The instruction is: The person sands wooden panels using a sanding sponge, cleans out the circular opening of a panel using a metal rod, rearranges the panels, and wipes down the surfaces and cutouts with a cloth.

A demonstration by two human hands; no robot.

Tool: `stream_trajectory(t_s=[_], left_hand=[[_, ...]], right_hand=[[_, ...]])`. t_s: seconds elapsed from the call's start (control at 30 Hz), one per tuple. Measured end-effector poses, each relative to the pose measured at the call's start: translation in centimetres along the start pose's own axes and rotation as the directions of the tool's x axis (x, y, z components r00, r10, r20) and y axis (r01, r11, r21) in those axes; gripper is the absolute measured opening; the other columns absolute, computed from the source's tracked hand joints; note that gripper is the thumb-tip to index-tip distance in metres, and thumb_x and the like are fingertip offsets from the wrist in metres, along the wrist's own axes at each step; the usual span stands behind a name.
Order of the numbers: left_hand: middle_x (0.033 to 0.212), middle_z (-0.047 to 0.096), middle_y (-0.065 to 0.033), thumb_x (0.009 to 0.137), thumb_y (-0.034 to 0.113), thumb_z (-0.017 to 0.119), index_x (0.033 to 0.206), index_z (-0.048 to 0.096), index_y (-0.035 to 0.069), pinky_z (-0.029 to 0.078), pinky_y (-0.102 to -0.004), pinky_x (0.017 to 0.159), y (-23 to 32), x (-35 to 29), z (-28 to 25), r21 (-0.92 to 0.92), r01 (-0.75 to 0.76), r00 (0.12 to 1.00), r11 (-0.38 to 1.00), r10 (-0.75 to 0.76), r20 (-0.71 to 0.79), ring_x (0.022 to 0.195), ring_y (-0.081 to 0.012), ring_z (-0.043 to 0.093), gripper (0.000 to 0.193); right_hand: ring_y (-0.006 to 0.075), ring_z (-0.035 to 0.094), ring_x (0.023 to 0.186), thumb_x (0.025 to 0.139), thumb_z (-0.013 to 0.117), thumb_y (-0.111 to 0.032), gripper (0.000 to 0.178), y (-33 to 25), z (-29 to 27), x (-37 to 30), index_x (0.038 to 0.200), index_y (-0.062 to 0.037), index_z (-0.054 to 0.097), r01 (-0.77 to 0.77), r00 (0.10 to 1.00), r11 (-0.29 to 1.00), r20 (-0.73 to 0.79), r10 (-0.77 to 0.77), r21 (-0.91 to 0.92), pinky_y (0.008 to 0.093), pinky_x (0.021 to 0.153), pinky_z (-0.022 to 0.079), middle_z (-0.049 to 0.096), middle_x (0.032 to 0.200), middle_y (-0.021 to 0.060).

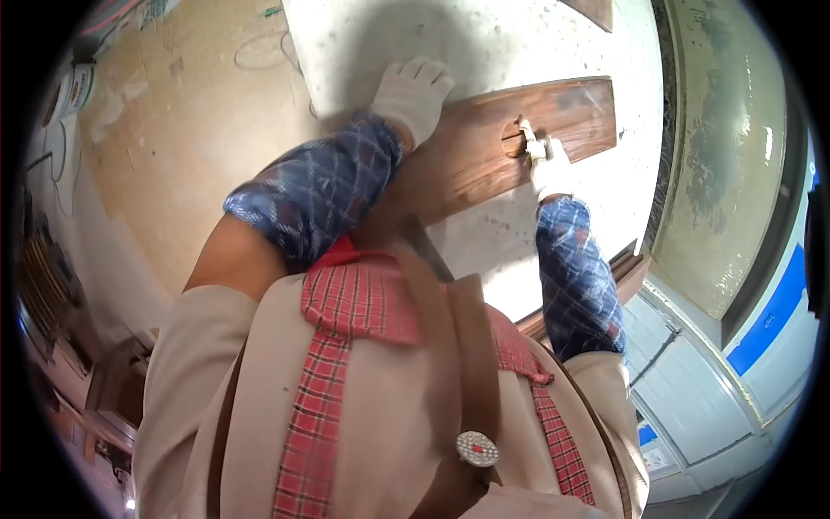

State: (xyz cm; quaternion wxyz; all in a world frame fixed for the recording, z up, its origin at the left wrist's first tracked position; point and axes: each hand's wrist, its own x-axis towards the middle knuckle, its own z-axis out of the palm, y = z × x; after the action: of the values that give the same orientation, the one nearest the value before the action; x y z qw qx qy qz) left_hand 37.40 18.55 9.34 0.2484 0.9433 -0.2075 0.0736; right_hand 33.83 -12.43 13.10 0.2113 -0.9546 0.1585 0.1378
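Observation:
A long brown wooden board lies at a slant on a pale, speckled worktop. My left hand, in a white glove, rests flat at the board's far left edge with its fingers stretched out. Over the right half of the board is my right hand, also in a white glove. Its fingers are drawn together around a narrow pale shape, which may be a glove finger or a small piece of cloth. The brownish tip of that shape meets an oval dark mark in the wood.
Another brown wooden piece shows at the worktop's far edge. A tan sheet surface with a loose thin wire lies to the left. On the right stand a stained greenish panel and light blue cabinets.

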Motion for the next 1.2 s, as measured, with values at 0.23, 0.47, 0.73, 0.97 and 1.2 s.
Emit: stream_trajectory(t_s=[0.23,0.47,0.73,0.97,1.2], left_hand=[[0.128,0.062,-0.0202,0.097,0.025,0.058,0.141,0.049,0.005,0.047,-0.0406,0.100,11.1,-7.4,-2.7,-0.728,0.413,0.906,0.548,-0.172,0.386,0.117,-0.0350,0.060,0.050],[0.118,0.065,-0.0160,0.102,0.018,0.054,0.147,0.046,0.005,0.050,-0.0292,0.093,13.5,-5.3,-2.2,-0.842,0.459,0.882,0.283,-0.035,0.469,0.106,-0.0194,0.063,0.048],[0.120,0.068,-0.0154,0.099,0.016,0.047,0.133,0.060,0.016,0.053,-0.0417,0.092,15.4,1.3,-0.9,-0.087,-0.008,0.877,0.996,0.048,0.477,0.107,-0.0355,0.066,0.037],[0.125,0.065,-0.0167,0.101,0.017,0.038,0.142,0.052,0.021,0.053,-0.0422,0.093,19.5,5.9,1.6,0.292,-0.076,0.756,0.953,-0.136,0.641,0.112,-0.0335,0.065,0.043],[0.106,0.071,-0.0142,0.096,0.019,0.055,0.121,0.069,0.013,0.055,-0.0378,0.085,10.9,4.4,2.1,-0.073,-0.380,0.751,0.922,0.354,0.557,0.096,-0.0301,0.068,0.029]], right_hand=[[0.0147,0.060,0.099,0.093,0.061,-0.002,0.040,-8.0,4.1,-13.3,0.132,0.0009,0.054,-0.076,0.990,0.470,0.011,0.138,0.879,0.0293,0.085,0.051,0.062,0.115,0.0066],[0.0318,0.061,0.106,0.088,0.062,-0.005,0.029,-6.1,2.9,-15.1,0.116,-0.0041,0.070,0.288,0.920,0.764,-0.388,-0.052,0.578,0.0379,0.091,0.051,0.064,0.114,0.0150],[0.0394,0.052,0.124,0.085,0.072,-0.030,0.058,3.8,2.6,-7.5,0.136,-0.0109,0.056,0.314,0.724,0.946,-0.624,-0.293,-0.080,0.0507,0.105,0.042,0.054,0.138,0.0171],[0.0349,0.031,0.146,0.094,0.054,-0.051,0.062,4.5,4.0,-5.5,0.146,-0.0169,0.049,0.145,0.882,0.961,-0.409,-0.234,-0.236,0.0489,0.122,0.018,0.041,0.156,0.0106],[0.0350,0.035,0.143,0.092,0.058,-0.048,0.061,5.0,4.5,-5.3,0.143,-0.0146,0.053,0.204,0.843,0.972,-0.484,-0.235,-0.117,0.0493,0.120,0.022,0.044,0.153,0.0109]])
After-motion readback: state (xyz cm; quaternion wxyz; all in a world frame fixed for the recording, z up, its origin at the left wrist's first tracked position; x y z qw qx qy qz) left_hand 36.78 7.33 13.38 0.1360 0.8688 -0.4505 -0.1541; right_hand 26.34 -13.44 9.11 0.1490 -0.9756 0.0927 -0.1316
